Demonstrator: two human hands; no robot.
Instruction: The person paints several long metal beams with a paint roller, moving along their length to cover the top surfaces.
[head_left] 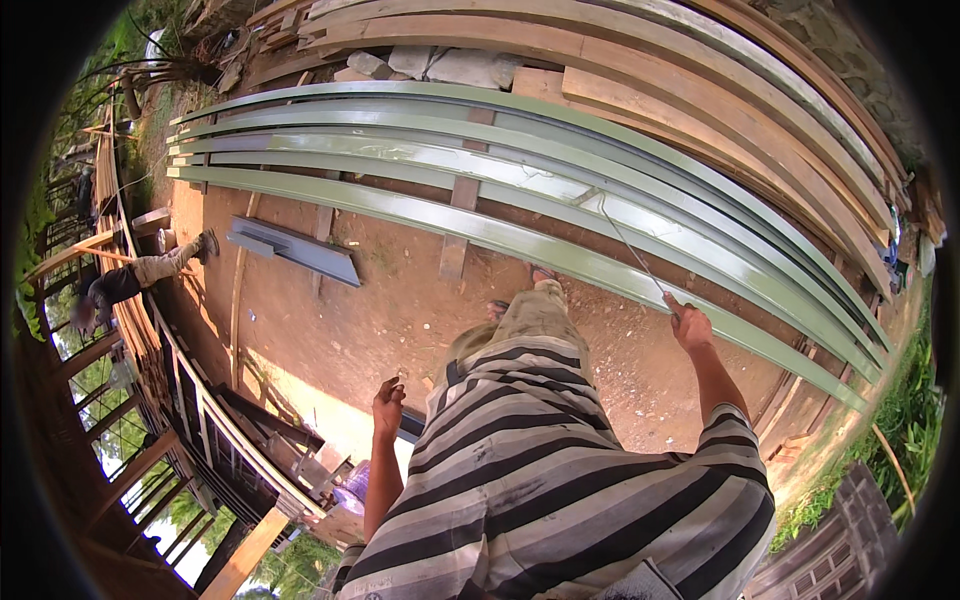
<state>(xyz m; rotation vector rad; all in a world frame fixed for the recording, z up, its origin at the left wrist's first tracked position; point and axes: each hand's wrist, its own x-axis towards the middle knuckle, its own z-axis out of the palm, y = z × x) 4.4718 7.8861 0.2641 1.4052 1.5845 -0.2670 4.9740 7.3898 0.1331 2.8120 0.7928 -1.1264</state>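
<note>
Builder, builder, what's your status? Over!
Right hand gripping paint roller. Left hand half-curled, contents unclear. Roller head over green beam; nearer beam lies between it and the body.

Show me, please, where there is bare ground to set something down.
Mostly bare dirt lies between the grey metal piece and the legs, and between the legs and right forearm. Beyond the front green beam, more beams and stacked planks crowd together.

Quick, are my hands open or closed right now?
Left hand: partly curled; can't tell whether it holds anything.
Right hand: closed, holding a long thin tool.
</note>
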